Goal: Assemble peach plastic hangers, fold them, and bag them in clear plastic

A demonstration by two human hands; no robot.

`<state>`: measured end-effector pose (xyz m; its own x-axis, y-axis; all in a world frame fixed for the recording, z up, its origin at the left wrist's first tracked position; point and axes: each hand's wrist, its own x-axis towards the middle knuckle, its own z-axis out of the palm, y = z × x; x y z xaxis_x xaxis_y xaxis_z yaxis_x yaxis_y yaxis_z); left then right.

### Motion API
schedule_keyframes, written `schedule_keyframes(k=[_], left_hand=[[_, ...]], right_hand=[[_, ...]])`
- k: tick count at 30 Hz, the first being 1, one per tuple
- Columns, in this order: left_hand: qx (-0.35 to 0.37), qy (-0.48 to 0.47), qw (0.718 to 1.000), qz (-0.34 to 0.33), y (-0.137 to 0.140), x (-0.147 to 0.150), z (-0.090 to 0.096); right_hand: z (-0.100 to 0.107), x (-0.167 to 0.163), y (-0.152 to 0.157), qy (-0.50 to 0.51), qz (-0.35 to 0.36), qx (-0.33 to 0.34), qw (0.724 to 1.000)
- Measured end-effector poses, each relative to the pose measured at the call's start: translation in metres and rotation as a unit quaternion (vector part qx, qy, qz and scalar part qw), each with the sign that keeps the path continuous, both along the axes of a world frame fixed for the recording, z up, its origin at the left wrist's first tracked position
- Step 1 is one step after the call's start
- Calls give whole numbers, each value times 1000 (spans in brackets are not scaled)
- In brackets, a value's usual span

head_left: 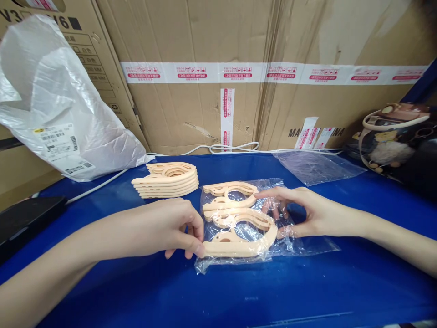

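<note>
Two groups of beige folding hangers [239,248], folded up, lie side by side in a clear plastic bag [290,248] on the blue table. My left hand [174,228] pinches the near left end of the lower hanger together with the bag's edge, thumb on top. At the bag's right side is my right hand [307,212], fingers curved and apart. Its index finger touches the rounded end of the upper hanger, and the thumb rests by the lower one; the other fingers are partly blurred by the film. A neat stack of matching folded hangers [167,180] sits behind my left hand.
A white plastic mailer [61,105] with a label leans at the left. Large cardboard boxes [191,36] stand behind the table. Another clear bag [317,166] lies flat at the back right, near a dark bag with a fluffy charm [394,152]. A black object [30,218] is at the left edge.
</note>
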<state>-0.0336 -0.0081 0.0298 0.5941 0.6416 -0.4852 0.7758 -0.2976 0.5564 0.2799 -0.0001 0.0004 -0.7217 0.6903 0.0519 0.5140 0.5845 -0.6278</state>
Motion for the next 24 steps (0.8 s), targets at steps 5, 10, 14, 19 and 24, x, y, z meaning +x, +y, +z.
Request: schedule_keyframes(k=[5, 10, 14, 19, 24], left_hand=[[0, -6, 1000, -2, -1, -2, -2], [39, 18, 999, -5, -4, 0, 2], [62, 25, 998, -16, -6, -2, 11], [72, 49, 996, 0, -2, -15, 20], [230, -44, 970, 60, 7, -19, 32]], right_hand=[[1, -2, -2, -10, -2, 46, 999], [1, -2, -4, -18, -10, 59, 998], [2, 0, -5, -25, 0, 84, 996], [1, 2, -4, -44, 24, 117, 992], [3, 1, -6, -63, 27, 144, 987]])
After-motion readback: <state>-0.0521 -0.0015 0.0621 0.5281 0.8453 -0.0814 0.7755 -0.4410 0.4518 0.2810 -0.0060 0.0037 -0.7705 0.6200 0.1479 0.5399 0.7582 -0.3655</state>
